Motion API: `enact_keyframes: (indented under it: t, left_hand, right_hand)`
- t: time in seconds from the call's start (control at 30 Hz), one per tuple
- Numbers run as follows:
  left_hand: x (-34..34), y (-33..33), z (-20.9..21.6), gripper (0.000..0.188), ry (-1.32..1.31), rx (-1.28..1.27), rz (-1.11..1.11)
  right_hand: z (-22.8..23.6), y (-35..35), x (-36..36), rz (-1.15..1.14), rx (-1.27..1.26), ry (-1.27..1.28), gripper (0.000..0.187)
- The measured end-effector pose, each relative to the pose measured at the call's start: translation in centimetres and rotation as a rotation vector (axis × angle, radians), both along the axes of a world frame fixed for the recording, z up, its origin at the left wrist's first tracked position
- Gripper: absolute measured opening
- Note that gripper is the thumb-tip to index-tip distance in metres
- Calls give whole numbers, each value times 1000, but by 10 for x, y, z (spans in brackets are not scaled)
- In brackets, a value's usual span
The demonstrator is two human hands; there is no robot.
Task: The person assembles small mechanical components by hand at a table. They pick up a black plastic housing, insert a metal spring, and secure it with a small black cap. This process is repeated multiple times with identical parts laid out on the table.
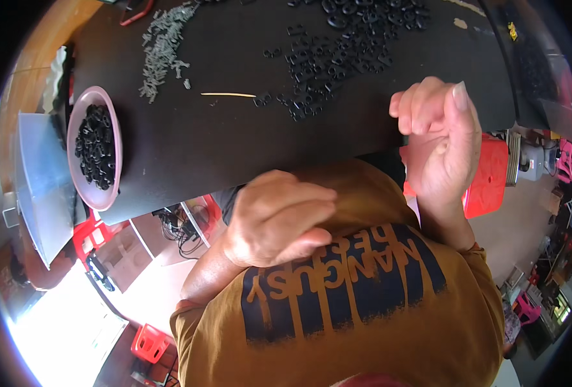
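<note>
My left hand (276,218) is in front of my chest, just off the table's near edge. Its fingers stretch to the right with the thumb a little apart, and nothing shows in it. To the right, by the table's near edge, my right hand (442,138) is raised with fingers curled in loosely and thumb up; no object is visible in it. Beyond the hands lies a spread heap of small black plastic parts (324,68) on the dark table (189,142). A thin wooden stick (228,95) lies left of the heap, its tip beside a few loose parts.
At the left table edge a pink oval bowl (116,155) holds many black pieces. Grey screw-like pieces (163,51) lie in a pile at the far left. Larger black rounded parts (363,13) sit at the back. A red stool (489,177) stands beyond my right arm.
</note>
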State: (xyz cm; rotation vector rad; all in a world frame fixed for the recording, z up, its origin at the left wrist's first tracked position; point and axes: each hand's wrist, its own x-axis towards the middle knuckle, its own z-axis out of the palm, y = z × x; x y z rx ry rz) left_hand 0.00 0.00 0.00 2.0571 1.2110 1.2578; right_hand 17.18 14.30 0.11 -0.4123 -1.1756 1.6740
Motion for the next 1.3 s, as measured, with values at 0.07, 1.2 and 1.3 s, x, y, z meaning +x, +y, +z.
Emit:
enact_keyframes:
  t: [0.07,1.2,1.3]
  left_hand:
    - [-4,-6,2,31,41,30,139]
    - [-29,21,-5,24,359,-16,645]
    - [-34,1,-7,30,312,-1,788]
  right_hand:
    - [4,-4,0,-89,70,-122,9]
    - [-15,7,-24,-72,526,-509,18]
    - [-14,3,-24,-79,494,-543,18]
